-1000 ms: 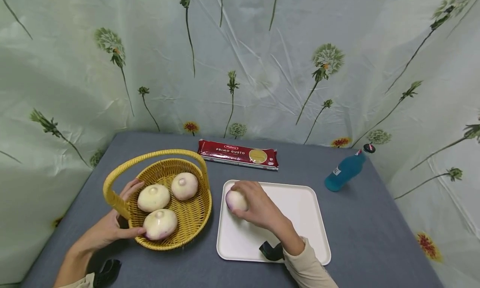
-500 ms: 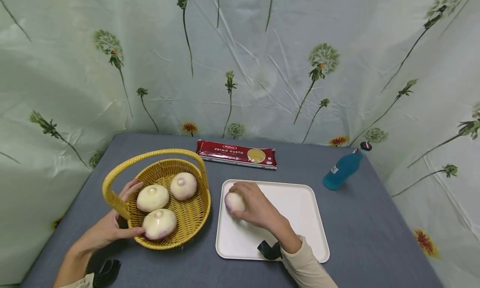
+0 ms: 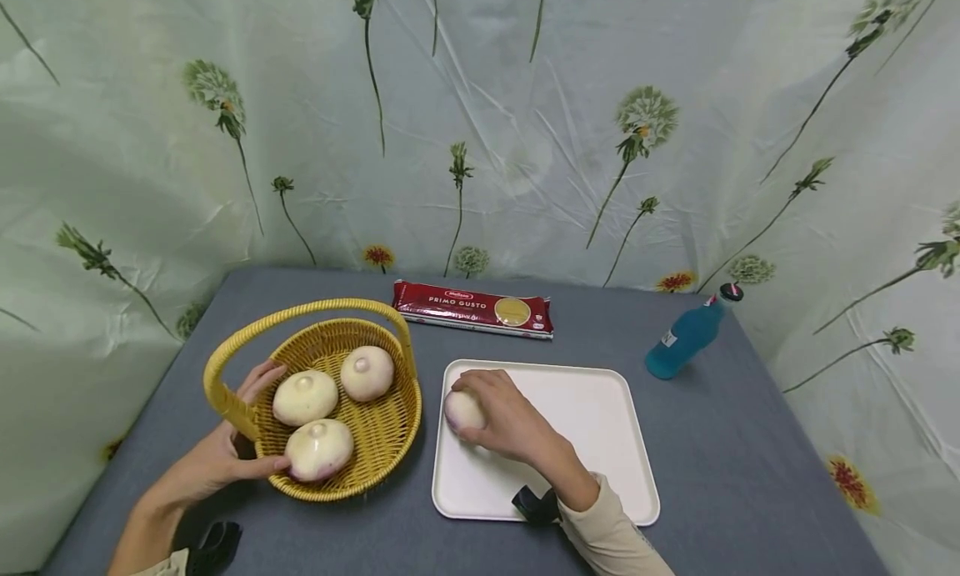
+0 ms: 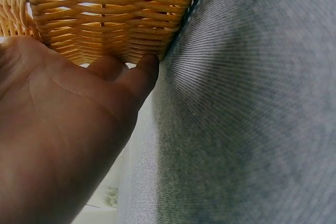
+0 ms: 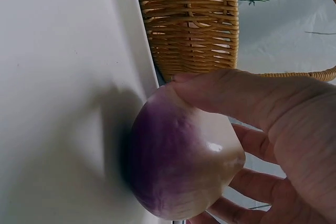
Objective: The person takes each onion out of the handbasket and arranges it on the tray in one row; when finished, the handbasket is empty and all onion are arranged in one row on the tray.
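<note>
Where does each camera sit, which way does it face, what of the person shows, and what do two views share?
Head: worn on the head, facing forward and down over the table, basket and tray; the left hand, right hand and forearms show.
Left wrist: on that wrist, facing the basket's woven side; part of the left hand shows.
Right wrist: on that wrist, facing the held vegetable, with tray and basket beyond; the right hand shows.
Shared: head and right wrist both show vegetable, tray, basket and right hand.
</note>
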Tool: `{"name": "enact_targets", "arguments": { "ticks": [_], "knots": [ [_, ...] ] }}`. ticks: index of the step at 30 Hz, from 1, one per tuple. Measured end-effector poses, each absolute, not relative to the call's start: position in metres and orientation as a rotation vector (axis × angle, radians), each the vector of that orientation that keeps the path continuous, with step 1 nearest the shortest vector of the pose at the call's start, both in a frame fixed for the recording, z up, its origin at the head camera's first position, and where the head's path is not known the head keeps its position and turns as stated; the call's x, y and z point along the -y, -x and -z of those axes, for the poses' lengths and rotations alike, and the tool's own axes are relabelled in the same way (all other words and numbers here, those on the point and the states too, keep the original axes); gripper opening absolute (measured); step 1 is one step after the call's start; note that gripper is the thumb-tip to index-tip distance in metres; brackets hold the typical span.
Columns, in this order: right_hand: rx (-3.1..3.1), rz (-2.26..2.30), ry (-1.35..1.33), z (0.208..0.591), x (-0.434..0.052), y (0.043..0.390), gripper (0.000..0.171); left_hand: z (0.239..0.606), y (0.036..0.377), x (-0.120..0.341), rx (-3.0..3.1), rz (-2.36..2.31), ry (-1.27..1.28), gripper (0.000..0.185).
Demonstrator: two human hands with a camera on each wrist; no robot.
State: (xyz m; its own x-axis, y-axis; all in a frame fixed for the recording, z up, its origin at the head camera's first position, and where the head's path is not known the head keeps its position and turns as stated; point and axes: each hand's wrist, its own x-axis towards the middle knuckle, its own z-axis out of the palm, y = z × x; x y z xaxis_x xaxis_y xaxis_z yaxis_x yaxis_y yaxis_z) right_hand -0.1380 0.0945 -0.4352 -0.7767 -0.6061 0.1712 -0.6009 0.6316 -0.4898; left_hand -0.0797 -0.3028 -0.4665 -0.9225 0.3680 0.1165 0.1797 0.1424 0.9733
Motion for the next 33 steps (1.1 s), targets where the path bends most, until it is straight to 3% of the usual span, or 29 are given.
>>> {"name": "enact_targets", "arguments": {
  "ticks": [33],
  "knots": [
    [-2.838,0.749,1.12,0.433,-0.085,0.134,0.052,0.465,0.08,0.303,-2.259,-1.868,-0.528,0.107]
  ]
}}
